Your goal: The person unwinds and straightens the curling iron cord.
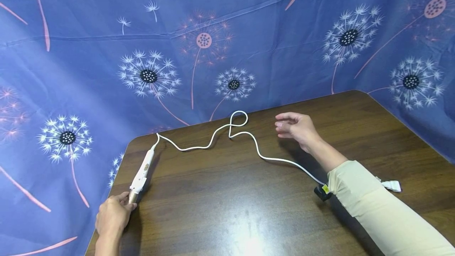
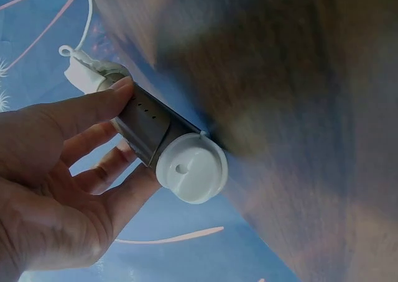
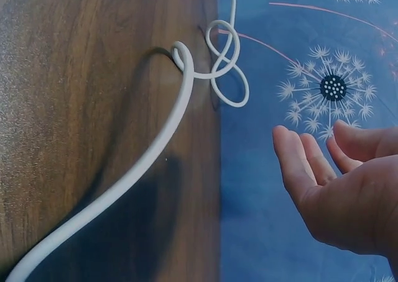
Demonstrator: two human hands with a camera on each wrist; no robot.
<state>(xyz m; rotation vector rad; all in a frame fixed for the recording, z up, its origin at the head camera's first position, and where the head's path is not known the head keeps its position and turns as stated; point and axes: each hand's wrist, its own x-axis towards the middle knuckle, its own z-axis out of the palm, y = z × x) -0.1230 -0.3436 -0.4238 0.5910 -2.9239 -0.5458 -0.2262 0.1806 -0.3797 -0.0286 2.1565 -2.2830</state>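
Observation:
A curling iron with a white handle (image 1: 145,167) lies along the left side of the table, its dark barrel (image 2: 144,122) towards me. My left hand (image 1: 113,214) holds the barrel near its round white end cap (image 2: 193,168), thumb on one side and fingers on the other. From the handle's far end a white power cord (image 1: 193,148) runs right across the table, with a loop near the back edge. My right hand (image 1: 298,129) is raised to the right of that loop, fingers loosely bent and holding nothing. In the right wrist view the cord (image 3: 146,158) passes apart from the hand.
The brown wooden table (image 1: 199,204) has a back edge close to a blue dandelion-print cloth (image 1: 266,23). A white plug (image 1: 392,185) lies beyond my right sleeve (image 1: 376,196). A black device (image 1: 322,192) sits at the right wrist, where it hides part of the cord.

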